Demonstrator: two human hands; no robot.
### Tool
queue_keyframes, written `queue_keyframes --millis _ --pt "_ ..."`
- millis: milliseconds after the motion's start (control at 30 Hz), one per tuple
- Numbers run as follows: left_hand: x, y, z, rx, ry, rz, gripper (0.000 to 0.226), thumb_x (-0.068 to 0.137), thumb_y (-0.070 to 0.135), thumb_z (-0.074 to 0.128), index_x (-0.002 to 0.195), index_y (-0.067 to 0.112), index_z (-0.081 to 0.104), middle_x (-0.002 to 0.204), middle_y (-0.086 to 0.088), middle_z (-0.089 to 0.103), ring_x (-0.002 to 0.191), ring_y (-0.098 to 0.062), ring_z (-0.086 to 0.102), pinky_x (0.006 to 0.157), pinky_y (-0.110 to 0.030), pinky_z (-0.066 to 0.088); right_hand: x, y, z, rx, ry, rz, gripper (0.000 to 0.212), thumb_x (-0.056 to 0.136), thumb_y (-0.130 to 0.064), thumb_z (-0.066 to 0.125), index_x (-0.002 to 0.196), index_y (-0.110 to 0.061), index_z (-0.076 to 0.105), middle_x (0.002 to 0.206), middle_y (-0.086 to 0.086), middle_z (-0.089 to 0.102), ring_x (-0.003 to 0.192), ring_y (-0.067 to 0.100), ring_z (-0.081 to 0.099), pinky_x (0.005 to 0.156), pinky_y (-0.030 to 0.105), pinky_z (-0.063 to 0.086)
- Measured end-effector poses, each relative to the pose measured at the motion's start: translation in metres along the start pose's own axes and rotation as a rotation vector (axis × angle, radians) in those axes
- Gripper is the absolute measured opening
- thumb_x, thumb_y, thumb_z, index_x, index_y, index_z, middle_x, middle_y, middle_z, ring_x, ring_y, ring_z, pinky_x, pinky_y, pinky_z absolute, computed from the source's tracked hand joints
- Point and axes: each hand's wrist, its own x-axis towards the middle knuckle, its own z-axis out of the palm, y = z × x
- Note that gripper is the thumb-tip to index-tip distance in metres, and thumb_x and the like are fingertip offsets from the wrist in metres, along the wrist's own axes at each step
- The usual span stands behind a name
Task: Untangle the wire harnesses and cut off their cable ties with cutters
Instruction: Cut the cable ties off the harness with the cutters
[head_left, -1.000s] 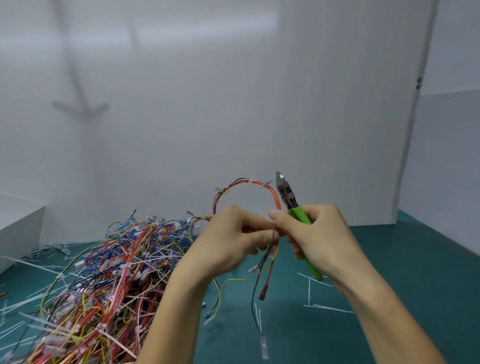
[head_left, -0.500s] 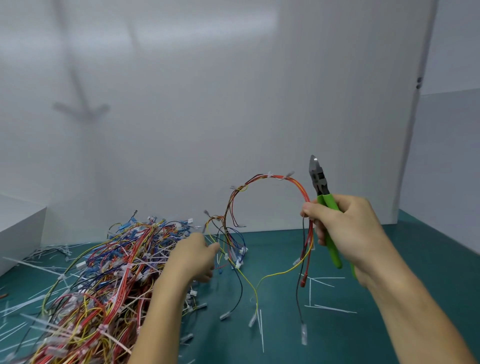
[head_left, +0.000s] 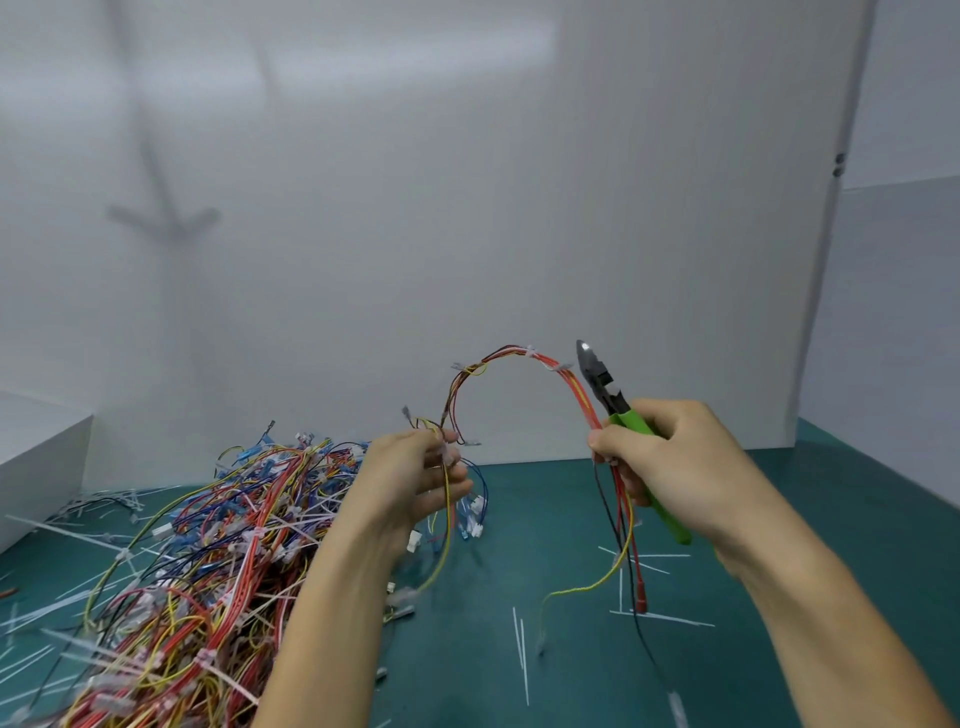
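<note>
In the head view, at centre frame, the left hand (head_left: 415, 480) has its grip curled round one end of a wire harness (head_left: 511, 353) that arches up and over to the right hand (head_left: 680, 467). The right hand's grip pinches the other end while also holding green-handled cutters (head_left: 605, 389) with their tip pointing up. At lower left, a tangled pile of harnesses (head_left: 223, 545) lies on the green worktop (head_left: 545, 519), and white cable ties (head_left: 522, 654) are scattered at lower centre.
</note>
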Motion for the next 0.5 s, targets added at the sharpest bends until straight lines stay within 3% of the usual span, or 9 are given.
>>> queue_keyframes --millis 67,133,200,267,367,433,500 --pt "-0.005 0.002 0.005 -0.081 -0.043 -0.02 0.015 0.099 0.005 0.045 0.097 0.0 0.059 0.066 -0.009 0.07 0.056 -0.019 0.071 0.051 -0.026 0.057 -0.003 -0.003 0.0 -0.03 -0.133 -0.024 0.021 0.082 -0.023 0.07 0.07 -0.009 0.059 0.057 -0.002 0.048 0.058 0.018 0.043 0.064 0.035 0.038" --pt "-0.008 0.001 0.011 -0.248 -0.104 -0.097 0.02 0.102 0.014 0.043 0.106 -0.003 0.055 0.084 -0.019 0.075 0.071 -0.027 0.075 0.055 -0.031 0.06 -0.007 -0.006 0.003 -0.087 -0.327 -0.029 0.018 0.082 -0.023 0.072 0.07 -0.014 0.062 0.059 -0.004 0.054 0.056 0.013 0.047 0.062 0.032 0.042" --pt "-0.01 0.002 0.015 -0.503 -0.189 -0.227 0.046 0.104 0.036 0.044 0.12 -0.007 0.047 0.109 -0.029 0.07 0.089 -0.034 0.073 0.071 -0.041 0.062 -0.012 -0.008 0.007 -0.17 -0.494 -0.024 0.016 0.083 -0.026 0.072 0.071 -0.018 0.064 0.06 -0.008 0.057 0.057 0.009 0.053 0.065 0.033 0.048" --pt "-0.01 0.004 0.016 -0.661 -0.226 -0.3 0.064 0.097 0.051 0.049 0.12 -0.009 0.045 0.111 -0.028 0.069 0.094 -0.035 0.07 0.082 -0.045 0.055 -0.014 -0.008 0.009 -0.255 -0.577 -0.031 0.02 0.085 -0.033 0.071 0.07 -0.022 0.064 0.062 -0.008 0.06 0.062 0.009 0.057 0.073 0.039 0.053" --pt "-0.009 0.007 0.017 -0.654 -0.154 -0.269 0.036 0.1 0.038 0.049 0.106 0.002 0.053 0.079 -0.009 0.07 0.063 -0.018 0.068 0.074 -0.035 0.05 -0.014 -0.008 0.006 -0.235 -0.553 -0.011 0.037 0.083 -0.055 0.07 0.078 -0.018 0.067 0.067 -0.008 0.064 0.069 0.011 0.065 0.082 0.039 0.055" --pt "-0.008 0.008 0.015 -0.604 -0.094 -0.232 0.023 0.104 0.022 0.039 0.09 0.009 0.052 0.055 0.003 0.054 0.038 -0.007 0.049 0.059 -0.023 0.042 -0.012 -0.008 0.002 -0.112 -0.473 0.044 0.058 0.069 -0.075 0.061 0.082 -0.019 0.072 0.067 -0.011 0.064 0.068 0.007 0.064 0.081 0.034 0.054" --pt "-0.009 0.01 0.011 -0.547 -0.094 -0.219 0.02 0.103 0.016 0.033 0.091 0.012 0.048 0.048 0.007 0.034 0.029 -0.004 0.028 0.042 -0.017 0.026 -0.006 -0.004 0.001 -0.033 -0.354 0.094 0.069 0.064 -0.085 0.048 0.081 -0.023 0.073 0.067 -0.011 0.063 0.067 0.007 0.061 0.078 0.033 0.052"
